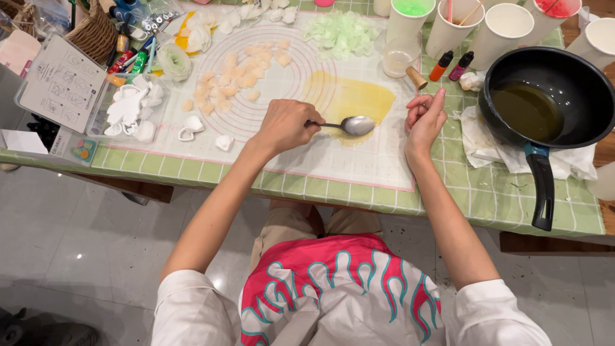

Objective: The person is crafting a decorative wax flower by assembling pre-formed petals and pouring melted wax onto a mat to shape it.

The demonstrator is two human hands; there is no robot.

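A metal spoon [351, 125] is gripped by its handle in the closed left hand [286, 125], bowl laid at the near edge of a yellow puddle [351, 97] on the white mat [301, 160]; the right hand [425, 117], loosely curled and empty, is held just beside it, near the black pan [544, 96].

Table: covered by a green-and-white checked cloth [487, 192], its near edge facing a grey tiled floor [77, 243]
Mat: a white silicone sheet [359, 163] with pink rings lies flat at the centre of the cloth
Pan side: a black frying pan [544, 96] sits on crumpled white paper [493, 150], handle toward the near edge
Far edge: white paper cups [503, 29] stand in a row, two small dropper bottles [451, 65] just before them
Left end: a clear plastic box [61, 83], a wicker basket [96, 32] and scattered pens [131, 54]
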